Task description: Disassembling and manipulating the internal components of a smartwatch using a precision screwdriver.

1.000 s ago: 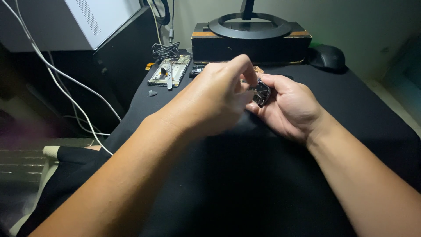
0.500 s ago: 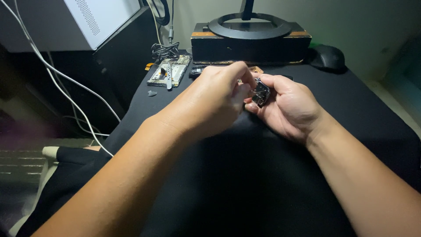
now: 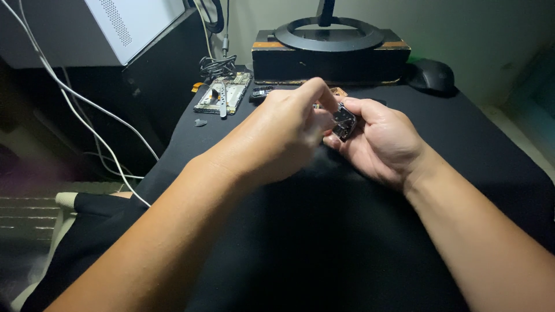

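Head view of two bare hands meeting above a bench (image 3: 347,242) covered in black cloth. The right hand (image 3: 384,141) lies palm up with its fingers curled around a small metal-and-black module (image 3: 344,121), held between thumb and fingertips just above the bench's far half. The left hand (image 3: 283,136) reaches across from the left, its thumb and forefinger pressed together at the module's upper left edge (whether they pinch a part of it or only touch it cannot be told, since the knuckles hide the contact). Behind the hands, on the bench's far left, lies a bare circuit board (image 3: 224,92) with a grey strip-shaped tool (image 3: 222,103) resting across it and a coil of black cable (image 3: 218,65) at its far end. A small dark chip (image 3: 200,122) lies apart, near the bench's left edge. At the back stands a black box with wooden trim (image 3: 330,58) carrying a round monitor base (image 3: 328,36); a black mouse (image 3: 430,75) sits just to its right. White cables (image 3: 87,110) hang at the left
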